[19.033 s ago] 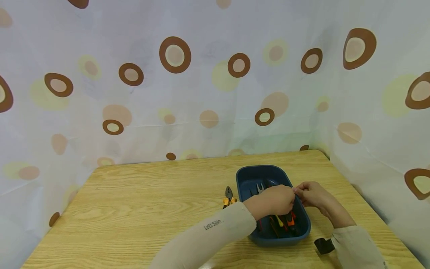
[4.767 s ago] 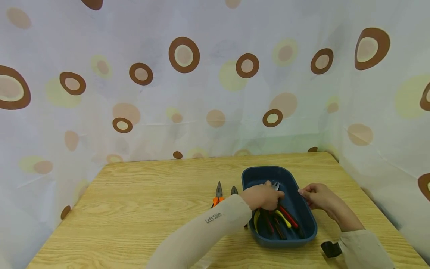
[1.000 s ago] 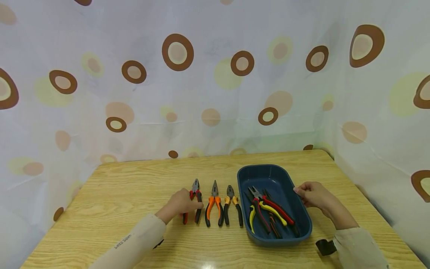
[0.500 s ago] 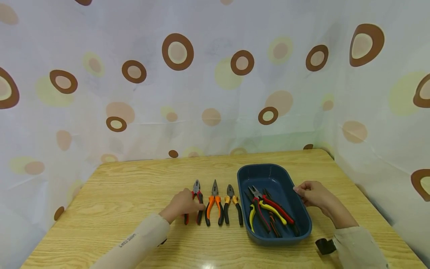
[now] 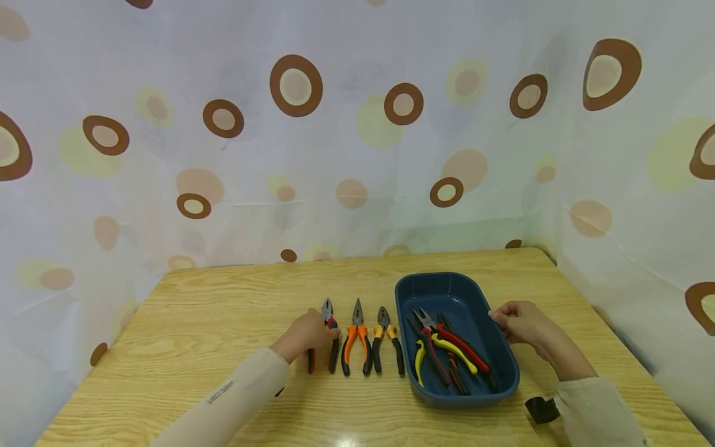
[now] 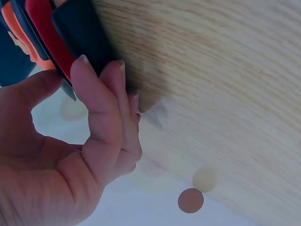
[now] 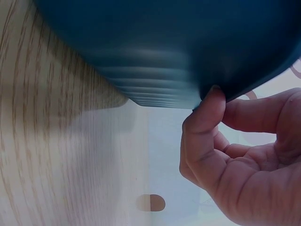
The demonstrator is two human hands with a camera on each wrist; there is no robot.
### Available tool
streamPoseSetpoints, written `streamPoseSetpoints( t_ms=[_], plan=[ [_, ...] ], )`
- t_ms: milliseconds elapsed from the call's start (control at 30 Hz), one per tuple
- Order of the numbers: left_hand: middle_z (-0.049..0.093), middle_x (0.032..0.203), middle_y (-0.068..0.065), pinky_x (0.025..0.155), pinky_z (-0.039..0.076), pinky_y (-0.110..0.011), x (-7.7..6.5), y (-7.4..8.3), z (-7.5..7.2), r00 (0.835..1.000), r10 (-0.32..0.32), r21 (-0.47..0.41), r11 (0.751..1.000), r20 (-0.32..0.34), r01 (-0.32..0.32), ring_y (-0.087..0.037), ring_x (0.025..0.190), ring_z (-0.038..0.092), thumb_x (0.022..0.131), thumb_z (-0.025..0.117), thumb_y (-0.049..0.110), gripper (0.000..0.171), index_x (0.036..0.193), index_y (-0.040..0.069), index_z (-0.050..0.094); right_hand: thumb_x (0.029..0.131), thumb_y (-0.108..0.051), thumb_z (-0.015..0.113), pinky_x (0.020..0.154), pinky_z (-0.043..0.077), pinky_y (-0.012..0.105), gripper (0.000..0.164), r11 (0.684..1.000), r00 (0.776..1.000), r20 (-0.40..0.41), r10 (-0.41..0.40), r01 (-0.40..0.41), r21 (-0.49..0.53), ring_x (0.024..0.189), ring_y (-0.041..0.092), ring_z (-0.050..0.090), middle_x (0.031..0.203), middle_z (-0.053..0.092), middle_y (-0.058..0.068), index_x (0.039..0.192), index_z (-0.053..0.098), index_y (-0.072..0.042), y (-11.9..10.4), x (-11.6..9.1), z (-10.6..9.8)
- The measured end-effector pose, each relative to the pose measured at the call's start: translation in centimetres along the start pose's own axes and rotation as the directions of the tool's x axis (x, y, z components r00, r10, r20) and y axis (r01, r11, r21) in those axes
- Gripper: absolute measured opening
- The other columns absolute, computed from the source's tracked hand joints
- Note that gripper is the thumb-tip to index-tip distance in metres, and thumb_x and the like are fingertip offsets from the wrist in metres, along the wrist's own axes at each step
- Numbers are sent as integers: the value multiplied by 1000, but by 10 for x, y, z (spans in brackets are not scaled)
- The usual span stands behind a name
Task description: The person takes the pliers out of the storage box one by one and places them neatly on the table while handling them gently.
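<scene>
In the head view my left hand [image 5: 309,335] is over the red-and-black combination pliers [image 5: 333,351], which lie on the table with their metal nose pointing away. The left wrist view shows thumb and fingers on either side of the red-and-black handles [image 6: 49,33], pinching them. Right of these lie orange-and-black long-nose pliers [image 5: 357,318] and yellow-and-black pliers [image 5: 383,319], side by side. My right hand [image 5: 525,326] pinches the right rim of the blue plastic bin [image 5: 463,401], thumb and fingers on the rim in the right wrist view.
Inside the bin several pliers lie in a crossed pile, among them red-and-black pliers [image 5: 436,357] and yellow-handled pliers [image 5: 455,352]. The wooden table [image 5: 223,316] meets a patterned cloth [image 5: 346,155] at the back and right. A black wrist device [image 5: 540,410] hangs at the right sleeve.
Earlier the left arm reached into the bin; the red-and-black pliers now lie at the left end of the row. Over the last second they and my left hand have slid slightly right. The right hand stays put.
</scene>
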State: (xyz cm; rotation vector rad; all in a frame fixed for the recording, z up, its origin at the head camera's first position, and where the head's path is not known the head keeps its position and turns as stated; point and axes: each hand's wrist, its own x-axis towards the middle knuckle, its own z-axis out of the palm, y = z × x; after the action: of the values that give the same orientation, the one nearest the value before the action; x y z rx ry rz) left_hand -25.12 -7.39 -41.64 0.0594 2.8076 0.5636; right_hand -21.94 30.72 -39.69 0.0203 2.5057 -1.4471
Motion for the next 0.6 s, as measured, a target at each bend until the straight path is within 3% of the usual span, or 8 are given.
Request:
streamPoseSetpoints(
  t_ms=[267, 367, 600],
  plan=[
    [56, 72, -19, 39, 45, -30, 0, 4, 0, 999, -35, 19, 999, 7, 35, -24, 40, 56, 83, 58, 38, 72, 122, -18, 32, 93, -22, 45, 62, 48, 31, 32, 1000, 1000, 10, -6, 6, 3, 66, 17, 54, 75, 52, 7, 97, 48, 9, 0, -1, -1],
    [54, 68, -17, 39, 44, -29, -1, 6, 0, 999, -37, 40, 999, 5, 37, -22, 40, 56, 83, 57, 39, 72, 120, -18, 33, 93, -22, 45, 62, 48, 31, 33, 1000, 1000, 10, -14, 14, -3, 66, 17, 54, 76, 52, 7, 98, 48, 10, -1, -1, -2],
    [54, 88, -24, 40, 42, -28, -3, 7, 0, 999, -34, 76, 997, -7, 34, -21, 42, 54, 83, 57, 41, 73, 120, -18, 34, 93, -22, 46, 63, 48, 30, 32, 1000, 1000, 8, -16, 16, -9, 68, 16, 54, 77, 51, 7, 98, 49, 10, 1, 0, -1]
  ],
)
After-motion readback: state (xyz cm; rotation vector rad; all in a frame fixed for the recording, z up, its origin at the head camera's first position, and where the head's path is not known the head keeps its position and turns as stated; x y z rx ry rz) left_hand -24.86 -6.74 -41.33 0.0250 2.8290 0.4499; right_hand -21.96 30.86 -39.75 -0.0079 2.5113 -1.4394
